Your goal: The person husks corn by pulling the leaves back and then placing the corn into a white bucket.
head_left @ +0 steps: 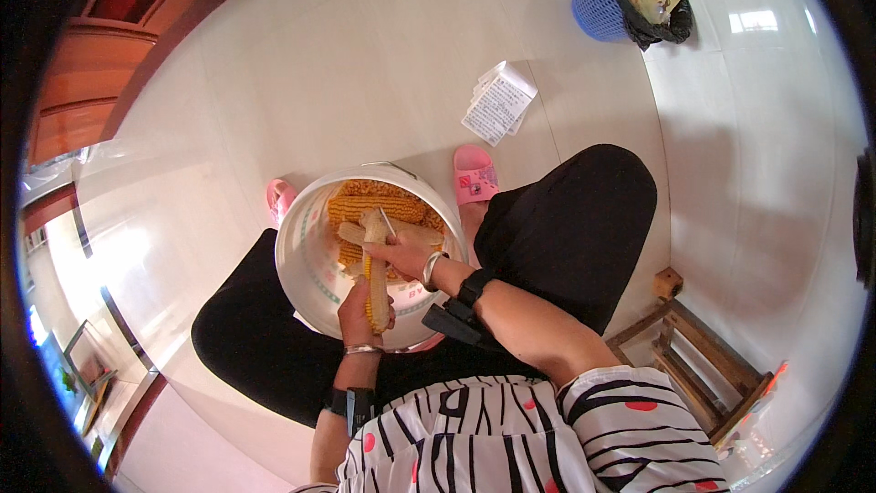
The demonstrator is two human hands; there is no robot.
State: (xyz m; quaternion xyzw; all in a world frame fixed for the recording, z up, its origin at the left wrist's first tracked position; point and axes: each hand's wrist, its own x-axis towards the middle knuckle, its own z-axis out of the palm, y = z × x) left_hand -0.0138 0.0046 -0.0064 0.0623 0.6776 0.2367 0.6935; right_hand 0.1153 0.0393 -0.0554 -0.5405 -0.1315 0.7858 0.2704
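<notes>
A partly stripped corn cob [378, 287] lies lengthwise over a white plastic bucket [300, 267] between my knees. My left hand [357, 311] grips its lower end, where a strip of yellow kernels runs along one side. Higher up, my right hand [405, 255] is closed around a thin metal tool [388, 222] and rests against the cob; the fingers hide most of the tool, so its kind is unclear. Inside the bucket are unshelled yellow ears of corn [383, 207], bare pale cobs [419, 233] and loose kernels [369, 187].
Pink slippers [473, 168] are on my feet beside the bucket. Farther out on the tiled floor lie printed papers [499, 106]. A blue mesh wastebasket [599, 7] with a black liner stands by the wall. To my right is a wooden frame [715, 349], and reddish-brown furniture [96, 61] stands far left.
</notes>
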